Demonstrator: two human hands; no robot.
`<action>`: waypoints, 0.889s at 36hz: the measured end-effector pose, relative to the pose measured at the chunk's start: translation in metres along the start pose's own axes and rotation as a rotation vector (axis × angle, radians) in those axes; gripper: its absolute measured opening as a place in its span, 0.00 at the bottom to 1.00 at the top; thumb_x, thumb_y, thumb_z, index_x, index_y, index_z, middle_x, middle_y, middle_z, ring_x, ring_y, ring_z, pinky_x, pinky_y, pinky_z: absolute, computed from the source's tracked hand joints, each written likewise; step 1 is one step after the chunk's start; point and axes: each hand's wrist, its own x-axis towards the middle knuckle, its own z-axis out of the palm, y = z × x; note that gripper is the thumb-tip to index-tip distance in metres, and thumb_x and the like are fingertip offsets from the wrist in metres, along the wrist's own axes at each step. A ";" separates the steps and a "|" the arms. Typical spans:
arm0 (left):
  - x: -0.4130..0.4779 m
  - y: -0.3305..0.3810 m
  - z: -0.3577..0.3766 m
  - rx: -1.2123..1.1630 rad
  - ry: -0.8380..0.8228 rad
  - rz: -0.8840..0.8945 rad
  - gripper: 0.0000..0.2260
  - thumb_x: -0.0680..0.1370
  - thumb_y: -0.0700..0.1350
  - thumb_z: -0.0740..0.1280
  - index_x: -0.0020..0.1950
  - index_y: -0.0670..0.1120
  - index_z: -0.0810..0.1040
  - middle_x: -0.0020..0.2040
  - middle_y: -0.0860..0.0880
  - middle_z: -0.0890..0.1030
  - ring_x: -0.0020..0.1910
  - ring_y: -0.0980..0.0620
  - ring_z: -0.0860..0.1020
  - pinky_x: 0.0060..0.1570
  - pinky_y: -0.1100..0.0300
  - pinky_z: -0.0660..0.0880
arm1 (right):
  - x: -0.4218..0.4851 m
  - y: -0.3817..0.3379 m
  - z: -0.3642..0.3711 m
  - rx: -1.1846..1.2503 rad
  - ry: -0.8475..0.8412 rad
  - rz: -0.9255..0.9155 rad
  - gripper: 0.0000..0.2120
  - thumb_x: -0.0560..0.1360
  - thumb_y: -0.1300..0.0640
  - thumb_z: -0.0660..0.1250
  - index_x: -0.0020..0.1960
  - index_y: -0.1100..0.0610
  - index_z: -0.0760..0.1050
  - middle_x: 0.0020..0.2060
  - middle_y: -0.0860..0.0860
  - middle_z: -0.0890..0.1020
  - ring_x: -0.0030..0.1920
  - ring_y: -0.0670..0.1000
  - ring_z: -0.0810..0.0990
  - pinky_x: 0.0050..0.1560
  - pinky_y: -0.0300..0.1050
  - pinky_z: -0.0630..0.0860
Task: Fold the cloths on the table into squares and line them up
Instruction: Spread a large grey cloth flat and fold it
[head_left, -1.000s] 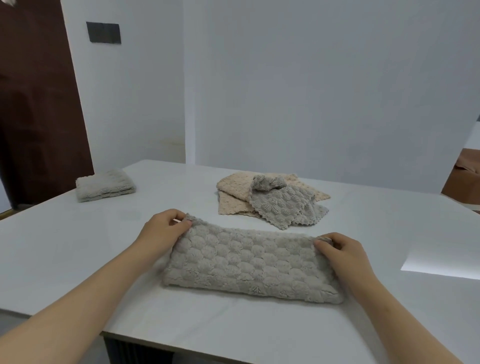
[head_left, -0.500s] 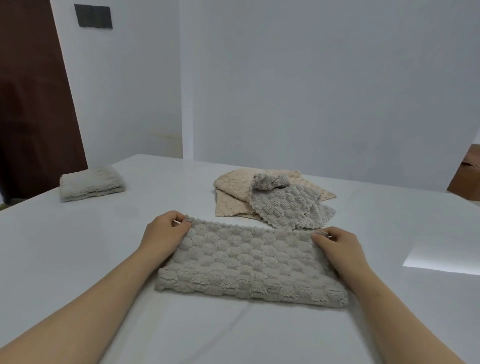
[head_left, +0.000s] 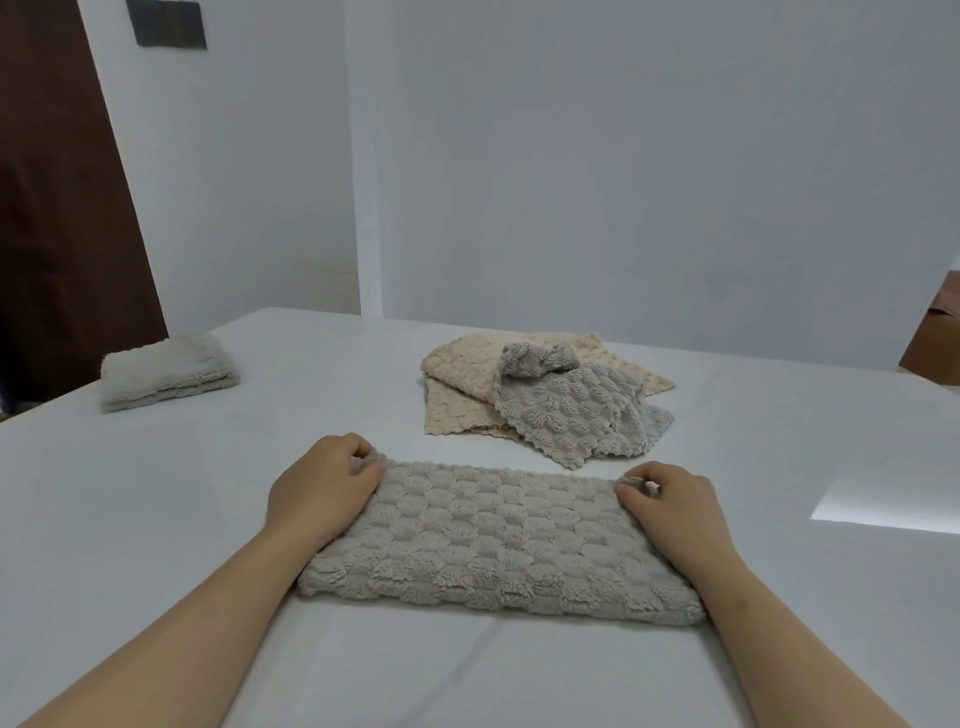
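Now we see our grey cloth (head_left: 498, 540), plush and bubble-textured, folded into a long band, lower centre on the white surface (head_left: 156, 519), left hand (head_left: 322, 493) and right hand (head_left: 675, 506) each pinching a far corner.

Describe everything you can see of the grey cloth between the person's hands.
The grey fluffy bubble-textured cloth lies flat on the white table, folded into a long rectangle; its thick, rounded near edge looks like the fold. The left hand pinches its far left corner, the right hand its far right corner.
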 end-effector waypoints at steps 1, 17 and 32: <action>0.000 0.000 0.001 0.023 0.003 0.006 0.11 0.78 0.54 0.59 0.55 0.51 0.75 0.59 0.53 0.75 0.53 0.52 0.73 0.44 0.59 0.67 | 0.000 -0.001 0.000 -0.055 -0.027 0.013 0.03 0.74 0.54 0.64 0.42 0.47 0.76 0.41 0.46 0.78 0.56 0.56 0.73 0.52 0.47 0.69; 0.000 -0.003 0.002 0.087 -0.055 0.081 0.09 0.78 0.54 0.60 0.55 0.55 0.75 0.49 0.52 0.76 0.56 0.48 0.71 0.51 0.55 0.64 | 0.001 -0.001 0.000 -0.229 -0.129 -0.025 0.11 0.77 0.49 0.61 0.59 0.45 0.74 0.55 0.47 0.79 0.61 0.54 0.71 0.59 0.47 0.65; -0.008 -0.008 -0.007 -0.588 0.064 0.076 0.07 0.73 0.40 0.70 0.39 0.52 0.78 0.33 0.53 0.80 0.29 0.62 0.75 0.30 0.73 0.66 | -0.004 0.002 -0.003 0.241 -0.078 -0.124 0.10 0.72 0.61 0.69 0.39 0.48 0.74 0.31 0.46 0.78 0.33 0.45 0.72 0.35 0.36 0.67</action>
